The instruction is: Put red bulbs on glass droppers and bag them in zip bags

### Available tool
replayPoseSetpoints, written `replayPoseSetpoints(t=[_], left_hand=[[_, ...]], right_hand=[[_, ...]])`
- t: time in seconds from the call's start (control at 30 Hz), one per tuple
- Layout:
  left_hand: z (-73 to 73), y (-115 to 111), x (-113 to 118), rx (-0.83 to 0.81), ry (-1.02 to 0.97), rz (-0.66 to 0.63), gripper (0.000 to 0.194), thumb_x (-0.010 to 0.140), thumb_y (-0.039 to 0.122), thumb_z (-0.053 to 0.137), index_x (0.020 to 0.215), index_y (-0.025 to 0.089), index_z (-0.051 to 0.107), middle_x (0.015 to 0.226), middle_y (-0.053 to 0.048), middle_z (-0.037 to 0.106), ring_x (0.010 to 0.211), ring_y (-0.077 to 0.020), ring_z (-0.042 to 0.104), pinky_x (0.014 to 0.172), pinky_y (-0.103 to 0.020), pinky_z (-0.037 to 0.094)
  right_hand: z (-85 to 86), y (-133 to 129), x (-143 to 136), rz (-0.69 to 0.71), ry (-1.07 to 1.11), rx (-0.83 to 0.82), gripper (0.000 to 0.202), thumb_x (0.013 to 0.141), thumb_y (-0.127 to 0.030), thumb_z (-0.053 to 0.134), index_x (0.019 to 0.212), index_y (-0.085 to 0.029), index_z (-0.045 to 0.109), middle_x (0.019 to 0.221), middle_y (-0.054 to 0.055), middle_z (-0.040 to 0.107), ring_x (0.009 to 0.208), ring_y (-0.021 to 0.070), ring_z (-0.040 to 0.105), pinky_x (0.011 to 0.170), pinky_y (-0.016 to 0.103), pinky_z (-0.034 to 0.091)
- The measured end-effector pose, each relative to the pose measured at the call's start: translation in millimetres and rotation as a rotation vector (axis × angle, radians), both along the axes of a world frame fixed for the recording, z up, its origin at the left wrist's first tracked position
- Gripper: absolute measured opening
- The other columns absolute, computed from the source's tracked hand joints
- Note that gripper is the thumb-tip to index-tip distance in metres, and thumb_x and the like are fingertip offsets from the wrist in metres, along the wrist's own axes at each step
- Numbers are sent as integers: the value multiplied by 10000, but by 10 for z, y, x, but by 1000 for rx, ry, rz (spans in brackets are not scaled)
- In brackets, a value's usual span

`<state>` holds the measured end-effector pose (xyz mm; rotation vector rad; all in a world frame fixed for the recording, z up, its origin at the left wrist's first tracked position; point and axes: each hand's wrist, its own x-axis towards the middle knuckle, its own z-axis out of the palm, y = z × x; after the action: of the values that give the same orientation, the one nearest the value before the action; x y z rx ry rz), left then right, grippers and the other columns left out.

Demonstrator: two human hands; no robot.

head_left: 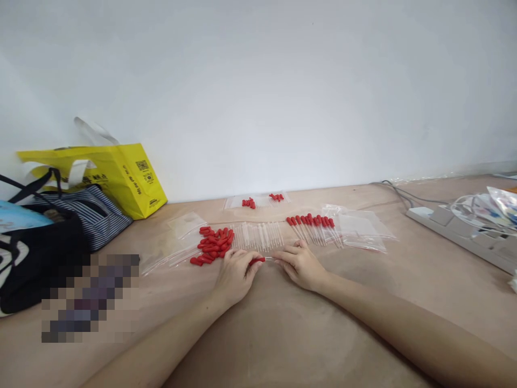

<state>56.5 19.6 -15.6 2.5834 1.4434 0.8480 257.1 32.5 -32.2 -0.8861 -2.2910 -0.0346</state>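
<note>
My left hand [238, 272] is closed on a red rubber dropper bulb [257, 260], which points to the right. Between my hands a thin clear dropper tube [269, 258] meets the bulb's end, and my right hand [301, 267] pinches its other end. How far the tube sits inside the bulb is too small to tell. A pile of loose red bulbs [214, 243] lies just beyond my left hand. Past my fingers, clear tubes [258, 235] lie side by side in a row. Beyond my right hand are several droppers with red bulbs fitted [311, 221].
Clear plastic bags [363, 229] lie at the right, with another bag [188, 223] at the left. Bagged red bulbs [249, 203] rest by the wall. A yellow bag [141, 183] and striped pouch [99, 215] stand left; a power strip [464, 234] and cables lie right.
</note>
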Motion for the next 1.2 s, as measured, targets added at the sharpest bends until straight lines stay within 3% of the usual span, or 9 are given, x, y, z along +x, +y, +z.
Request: replayPoseSetpoints(t=[0.5,0.73,1.2], left_hand=[[2,-15,9,79,-34,-56,126,829,245,437,808,207,555,758,13,636,734,-147,553,857,-392,276],[10,-29,26,103,41,-117,136,826,237,436,778,203,558,702,16,620,688,-139,549,862,-391,274],[16,-58,45,146,59,-120,153,825,251,438,739,200,553,688,21,644,665,-140,563,904,-434,244]], right_hand=[[29,-45,-52,61,3,43,230,860,-213,386,943,-192,599,688,13,598,608,99,481,668,278,237],[66,-9,-21,77,-118,147,258,836,-153,364,801,-175,619,648,6,560,549,90,403,667,296,200],[45,2,-102,108,-165,136,232,818,-131,375,825,-161,605,625,6,556,557,96,428,685,282,221]])
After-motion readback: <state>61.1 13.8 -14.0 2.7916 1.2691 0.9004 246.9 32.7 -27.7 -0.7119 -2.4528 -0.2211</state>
